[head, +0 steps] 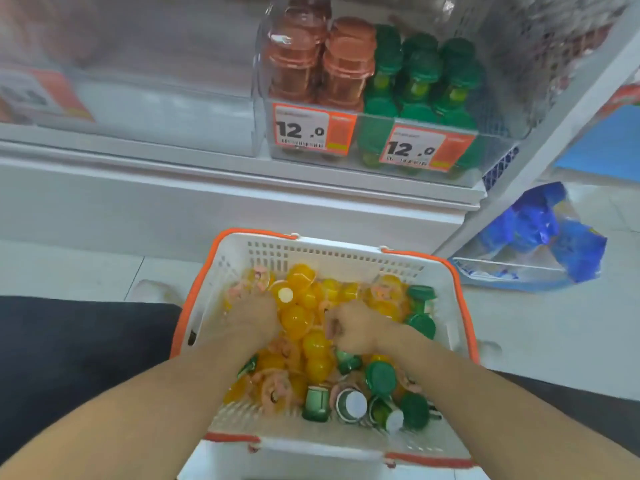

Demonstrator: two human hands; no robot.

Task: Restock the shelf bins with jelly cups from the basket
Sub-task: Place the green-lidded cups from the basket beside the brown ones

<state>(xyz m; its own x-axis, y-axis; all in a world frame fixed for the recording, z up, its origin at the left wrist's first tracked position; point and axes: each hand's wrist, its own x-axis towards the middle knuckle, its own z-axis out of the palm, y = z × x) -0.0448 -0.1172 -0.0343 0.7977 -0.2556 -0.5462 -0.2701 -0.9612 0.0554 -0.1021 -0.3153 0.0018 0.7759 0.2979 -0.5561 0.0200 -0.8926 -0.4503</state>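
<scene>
With my left hand (254, 311) and right hand (353, 327) both curled into the jelly cups (311, 341) heaped in the basket (446, 271), the shelf bin (374, 98) looks partly stocked and plenty remains.

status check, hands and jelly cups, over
Left hand and right hand both down in basket, grabbing jelly cups. Shelf bin part stocked. Nothing blocking.
</scene>
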